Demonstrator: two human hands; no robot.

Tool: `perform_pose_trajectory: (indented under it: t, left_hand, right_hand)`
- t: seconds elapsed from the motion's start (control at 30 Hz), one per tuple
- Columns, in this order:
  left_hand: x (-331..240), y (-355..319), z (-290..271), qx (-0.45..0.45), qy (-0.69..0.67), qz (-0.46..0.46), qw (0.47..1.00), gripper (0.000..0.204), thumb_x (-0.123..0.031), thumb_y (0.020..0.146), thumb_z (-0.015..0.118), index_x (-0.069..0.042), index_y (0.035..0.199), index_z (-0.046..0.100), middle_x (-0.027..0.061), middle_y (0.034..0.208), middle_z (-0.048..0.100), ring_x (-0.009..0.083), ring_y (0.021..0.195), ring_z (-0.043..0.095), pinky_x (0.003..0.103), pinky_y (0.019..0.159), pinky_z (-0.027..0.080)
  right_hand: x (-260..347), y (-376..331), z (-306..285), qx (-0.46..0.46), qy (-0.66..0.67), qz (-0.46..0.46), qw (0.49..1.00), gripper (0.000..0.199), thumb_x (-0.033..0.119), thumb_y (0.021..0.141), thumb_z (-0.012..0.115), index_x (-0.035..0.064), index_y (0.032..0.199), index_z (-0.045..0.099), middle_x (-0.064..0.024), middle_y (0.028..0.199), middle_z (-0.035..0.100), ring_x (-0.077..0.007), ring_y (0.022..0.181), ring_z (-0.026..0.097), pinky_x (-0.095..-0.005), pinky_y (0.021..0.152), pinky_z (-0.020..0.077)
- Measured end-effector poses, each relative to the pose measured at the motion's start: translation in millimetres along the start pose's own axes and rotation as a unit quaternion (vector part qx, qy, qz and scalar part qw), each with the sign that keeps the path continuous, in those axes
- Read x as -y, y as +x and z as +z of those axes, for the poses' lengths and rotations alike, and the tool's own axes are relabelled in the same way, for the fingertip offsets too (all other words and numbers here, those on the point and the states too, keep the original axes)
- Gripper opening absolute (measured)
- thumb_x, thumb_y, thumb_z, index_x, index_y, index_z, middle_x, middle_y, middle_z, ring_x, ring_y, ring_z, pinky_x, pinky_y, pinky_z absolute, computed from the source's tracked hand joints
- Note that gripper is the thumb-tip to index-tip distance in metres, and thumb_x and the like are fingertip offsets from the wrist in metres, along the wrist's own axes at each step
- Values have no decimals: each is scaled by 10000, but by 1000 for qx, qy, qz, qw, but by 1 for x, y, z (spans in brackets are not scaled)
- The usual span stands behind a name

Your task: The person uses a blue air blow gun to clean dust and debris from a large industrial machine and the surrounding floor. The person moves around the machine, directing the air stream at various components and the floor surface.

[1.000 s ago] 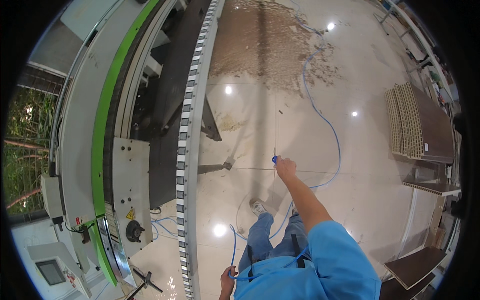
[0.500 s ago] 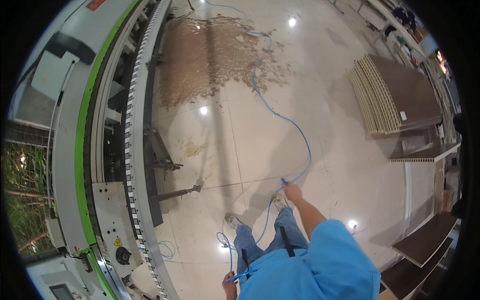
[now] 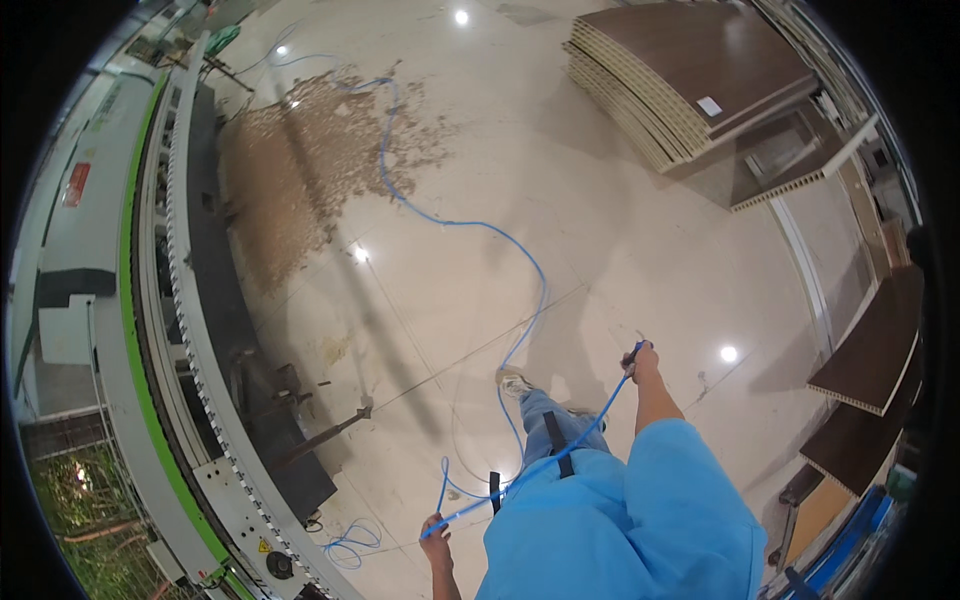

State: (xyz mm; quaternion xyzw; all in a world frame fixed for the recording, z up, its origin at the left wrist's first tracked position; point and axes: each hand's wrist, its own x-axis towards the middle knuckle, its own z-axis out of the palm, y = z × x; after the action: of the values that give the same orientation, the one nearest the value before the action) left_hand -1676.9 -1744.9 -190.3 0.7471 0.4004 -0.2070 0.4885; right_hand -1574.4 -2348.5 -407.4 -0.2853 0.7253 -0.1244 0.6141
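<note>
My right hand (image 3: 643, 360), out in front to the right, is closed around a small blue air blow gun (image 3: 630, 356) whose thin nozzle points away from me. A blue hose (image 3: 543, 283) runs back from it across my body. Near my left hip, my left hand (image 3: 436, 541) is closed on that hose. Between the two hands the hose is stretched nearly straight. Beyond my left hand it drops in a loop by my legs, passes my shoe (image 3: 515, 385) and winds away over the floor.
A long grey and green machine (image 3: 140, 330) lines the left side, with a metal bar (image 3: 325, 435) jutting out low. Brown wood chips (image 3: 290, 175) cover floor beside it. Brown hollow-core panels (image 3: 700, 65) are stacked at the far right; more panels (image 3: 870, 340) lie nearer.
My view has swung to the right. My right hand has moved right with the blow gun, and the hose between my hands is now drawn out across my body.
</note>
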Motion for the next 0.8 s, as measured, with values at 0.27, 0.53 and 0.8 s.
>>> perform_pose_trajectory:
  t: [0.27,0.53,0.8]
  left_hand:
    - [13,-23,101,23,-9,20,999,412,-402,1000,589,-43,1190,657,77,1086,679,178,888,659,306,714,514]
    - [51,-156,206,-51,13,-96,994,390,-378,1006,578,-40,1174,674,48,1012,695,156,871,674,285,673,537]
    - [-45,-175,347,-93,-39,-193,976,368,-328,1032,543,-13,1174,671,83,1069,702,177,900,686,295,697,550]
  right_hand:
    - [146,80,-42,77,123,-12,989,480,509,1040,409,36,1018,487,-137,703,579,-255,538,589,-410,531,570]
    - [195,129,148,271,-45,51,960,511,544,1041,393,50,1002,519,-111,655,588,-229,527,586,-385,516,559]
    - [189,116,355,364,-197,94,905,504,518,1053,381,44,966,528,-119,653,583,-243,518,583,-395,449,512]
